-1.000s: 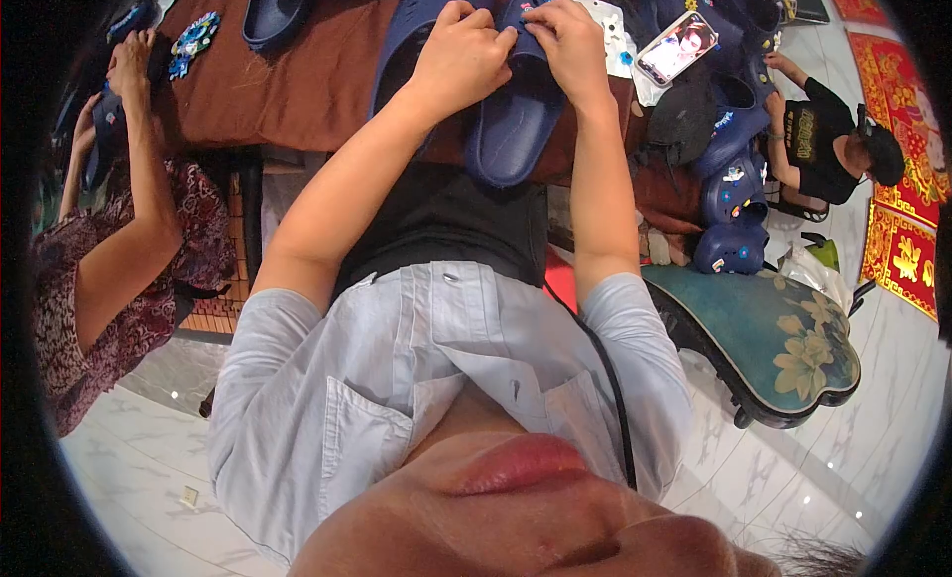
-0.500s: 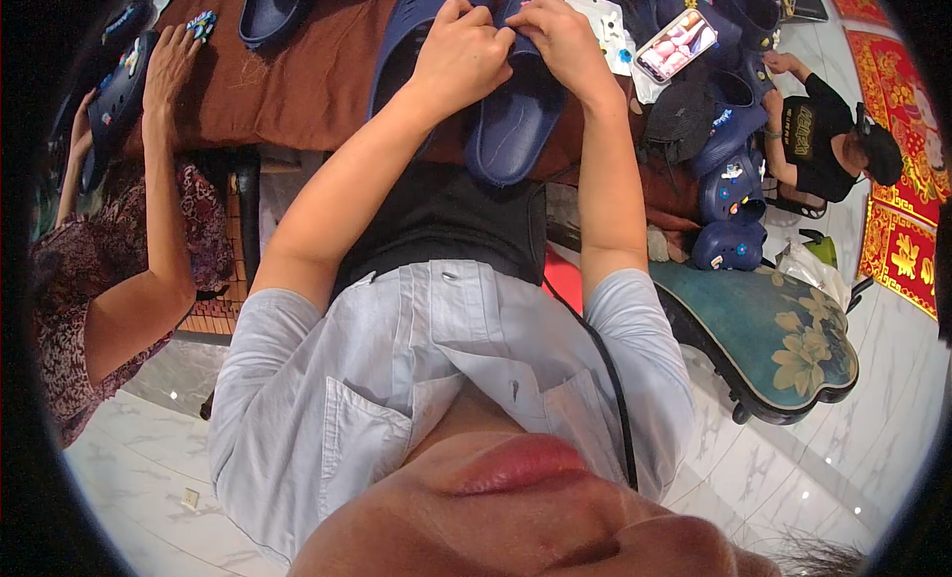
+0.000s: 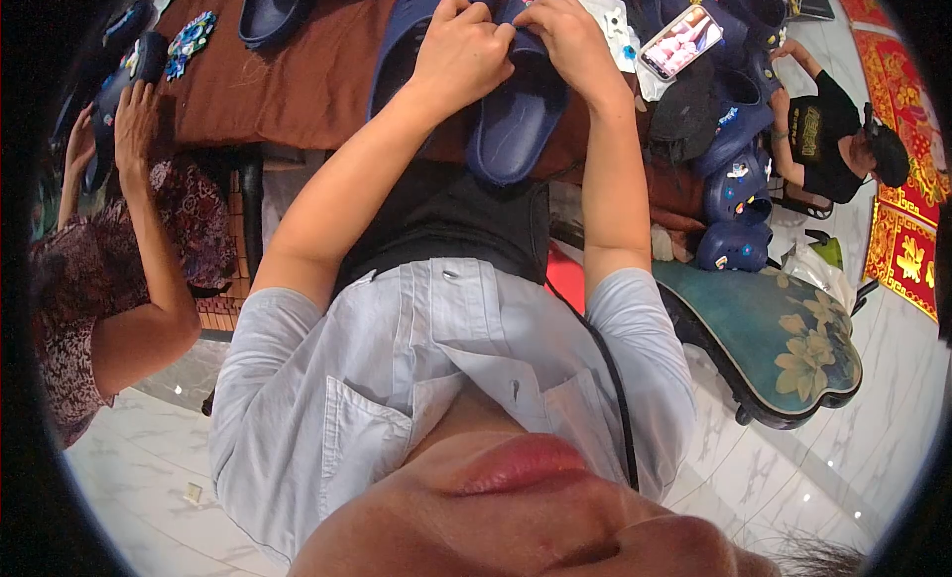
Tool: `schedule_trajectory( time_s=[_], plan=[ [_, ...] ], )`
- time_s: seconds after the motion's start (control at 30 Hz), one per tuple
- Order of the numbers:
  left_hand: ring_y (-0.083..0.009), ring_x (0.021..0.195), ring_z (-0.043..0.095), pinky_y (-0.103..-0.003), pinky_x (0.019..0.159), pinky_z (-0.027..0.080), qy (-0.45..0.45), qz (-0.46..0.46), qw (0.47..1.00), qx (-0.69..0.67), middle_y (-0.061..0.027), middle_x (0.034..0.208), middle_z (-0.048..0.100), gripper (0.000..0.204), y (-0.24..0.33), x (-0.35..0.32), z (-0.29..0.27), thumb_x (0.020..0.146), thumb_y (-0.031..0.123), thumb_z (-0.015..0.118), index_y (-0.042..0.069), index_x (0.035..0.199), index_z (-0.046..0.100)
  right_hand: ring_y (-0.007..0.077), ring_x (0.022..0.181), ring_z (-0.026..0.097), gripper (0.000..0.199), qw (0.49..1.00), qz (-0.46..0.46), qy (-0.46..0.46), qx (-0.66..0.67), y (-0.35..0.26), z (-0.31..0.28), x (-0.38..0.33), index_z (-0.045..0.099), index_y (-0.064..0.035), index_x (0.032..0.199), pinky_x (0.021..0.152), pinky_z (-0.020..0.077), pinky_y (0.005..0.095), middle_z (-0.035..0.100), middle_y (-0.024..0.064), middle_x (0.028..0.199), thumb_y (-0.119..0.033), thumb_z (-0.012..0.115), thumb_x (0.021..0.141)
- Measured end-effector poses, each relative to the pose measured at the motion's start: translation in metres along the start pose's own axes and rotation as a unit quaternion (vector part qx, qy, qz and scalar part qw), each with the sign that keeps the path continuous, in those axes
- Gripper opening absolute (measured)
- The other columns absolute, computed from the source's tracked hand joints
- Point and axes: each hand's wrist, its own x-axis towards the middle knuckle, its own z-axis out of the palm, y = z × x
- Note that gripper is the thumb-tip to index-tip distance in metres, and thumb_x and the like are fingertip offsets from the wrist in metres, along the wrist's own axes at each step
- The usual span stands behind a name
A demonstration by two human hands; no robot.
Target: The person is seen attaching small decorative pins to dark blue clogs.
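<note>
A navy blue foam clog (image 3: 514, 141) lies on the brown cloth in front of me, its open heel toward me. My left hand (image 3: 464, 54) is curled closed at the left edge of the clog's upper. From the other side, my right hand (image 3: 562, 40) pinches the upper with bent fingers, its fingertips close to my left ones. My fingertips are partly hidden, so any small piece between them cannot be seen. A second navy clog (image 3: 389, 86) lies just left, partly behind my left hand. Small colourful charms show on the worked clog's toe, beyond my hands.
The brown cloth (image 3: 278, 101) covers the table. A white card with charms (image 3: 617, 42), a lit phone (image 3: 682, 44) and a black cap-like item (image 3: 682, 116) lie right, beside decorated clogs (image 3: 736, 185). A co-worker's hand (image 3: 136, 121) holds a clog at left, near a charm pile (image 3: 190, 44).
My hands stay at the same clog with only tiny finger shifts. The left co-worker's hand has drawn back from the charm pile to the clog there. The view shifts slightly.
</note>
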Motion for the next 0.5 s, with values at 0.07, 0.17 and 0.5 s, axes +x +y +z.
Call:
schedule_trajectory(
  time_s=[0.07, 0.17, 0.5],
  plan=[
    [-0.0181, 0.093, 0.062, -0.039, 0.092, 0.040, -0.001, -0.003, 1.000, 0.000, -0.0033, 0.081, 0.070, 0.033, -0.0002, 0.0000, 0.0006, 0.064, 0.026, 0.080, 0.011, 0.091, 0.069, 0.0305, 0.092, 0.060, 0.010, 1.000, 0.004, 0.001, 0.025, 0.0006, 0.0000, -0.0004, 0.069, -0.0024, 0.086, 0.081, 0.0499, 0.0405, 0.065, 0.0104, 0.089, -0.002, 0.064, 0.078],
    [-0.0186, 0.092, 0.063, -0.039, 0.093, 0.040, 0.008, -0.008, 1.000, -0.005, -0.0032, 0.083, 0.071, 0.037, 0.0004, -0.0008, 0.0020, 0.063, 0.026, 0.080, 0.010, 0.094, 0.068, 0.0312, 0.093, 0.059, 0.013, 1.000, 0.008, -0.024, 0.016, 0.0043, -0.0014, -0.0010, 0.070, -0.0029, 0.090, 0.083, 0.0497, 0.0407, 0.066, 0.0108, 0.092, -0.002, 0.063, 0.078],
    [-0.0178, 0.096, 0.062, -0.040, 0.093, 0.039, 0.017, -0.018, 1.000, -0.005, -0.0019, 0.087, 0.071, 0.053, 0.0010, -0.0021, 0.0026, 0.062, 0.025, 0.082, 0.011, 0.110, 0.066, 0.0310, 0.101, 0.057, 0.020, 1.000, 0.025, -0.017, 0.009, -0.0007, -0.0002, -0.0097, 0.073, -0.0030, 0.093, 0.093, 0.0474, 0.0393, 0.067, 0.0110, 0.102, 0.001, 0.059, 0.079]
  ],
)
